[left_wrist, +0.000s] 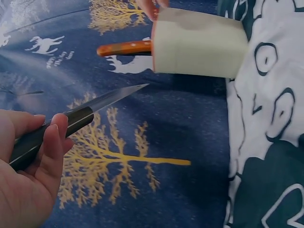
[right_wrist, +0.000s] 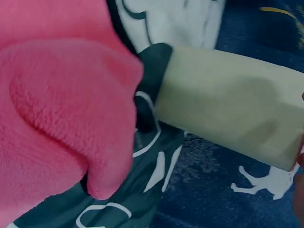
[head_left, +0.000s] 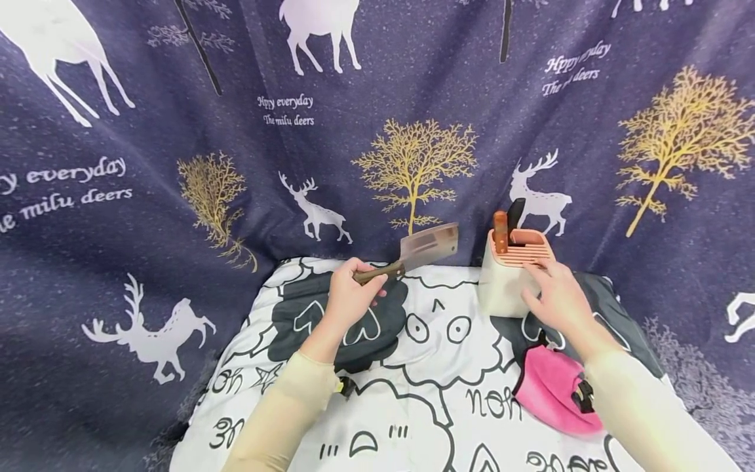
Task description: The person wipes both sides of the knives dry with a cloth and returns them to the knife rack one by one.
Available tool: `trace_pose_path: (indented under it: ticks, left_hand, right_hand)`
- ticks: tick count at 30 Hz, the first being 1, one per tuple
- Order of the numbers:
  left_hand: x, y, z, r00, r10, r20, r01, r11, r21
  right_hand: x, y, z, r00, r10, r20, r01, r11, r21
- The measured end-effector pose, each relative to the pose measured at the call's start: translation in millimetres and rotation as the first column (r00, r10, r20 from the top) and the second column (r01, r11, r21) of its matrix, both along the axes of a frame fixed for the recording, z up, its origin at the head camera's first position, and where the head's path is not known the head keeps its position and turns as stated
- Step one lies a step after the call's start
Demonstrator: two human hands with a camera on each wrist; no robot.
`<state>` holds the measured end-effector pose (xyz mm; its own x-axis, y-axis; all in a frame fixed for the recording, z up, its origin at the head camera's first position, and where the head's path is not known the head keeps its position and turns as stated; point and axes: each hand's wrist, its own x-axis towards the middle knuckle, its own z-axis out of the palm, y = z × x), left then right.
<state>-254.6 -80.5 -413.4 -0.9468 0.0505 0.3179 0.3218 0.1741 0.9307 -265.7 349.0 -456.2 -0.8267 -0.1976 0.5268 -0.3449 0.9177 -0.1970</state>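
My left hand [head_left: 352, 288] grips the dark brown handle of a cleaver [head_left: 429, 246], its broad blade raised and pointing right. In the left wrist view the cleaver [left_wrist: 109, 98] appears nearly edge-on. To the right stands a cream knife block [head_left: 501, 288] with a slotted orange-pink top. A brown-handled knife [head_left: 501, 233] and a black handle [head_left: 516, 213] stick up from its back left. My right hand [head_left: 554, 295] holds the block's front right rim, fingers over the top and thumb by the front wall. Only a sliver of that hand shows in the right wrist view.
A pink fuzzy cloth item [head_left: 551, 393] with dark trim lies below the block, close to my right forearm. Black-and-white printed bedding [head_left: 436, 354] covers the surface. A dark blue deer-print curtain [head_left: 366, 151] hangs behind it and at both sides.
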Motion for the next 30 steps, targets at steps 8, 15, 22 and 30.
trace_pose_path:
  ticks: [8, 15, 22, 30]
  left_hand:
    - [-7.4, 10.4, 31.4, 0.994, -0.020, -0.108, 0.026, 0.998, 0.055]
    - [-18.5, 22.7, 72.8, 0.976, -0.044, -0.212, 0.049, 0.999, 0.017]
    - [-30.3, 40.3, 118.2, 0.941, -0.064, -0.331, 0.048, 0.997, -0.058]
    - [-46.7, 76.0, 159.9, 0.873, -0.134, -0.469, 0.061, 0.984, -0.166]
  right_hand:
    - [-12.9, -4, -13.4, 0.993, 0.070, -0.098, -0.066, 0.997, 0.046]
    - [-7.2, -10, -13.7, 0.997, 0.004, -0.082, 0.002, 0.997, 0.073]
    - [-8.9, -9, -17.1, 0.994, 0.012, -0.112, -0.005, 0.998, 0.064]
    - [-18.2, -9, -14.9, 0.971, 0.133, -0.197, -0.108, 0.985, 0.132]
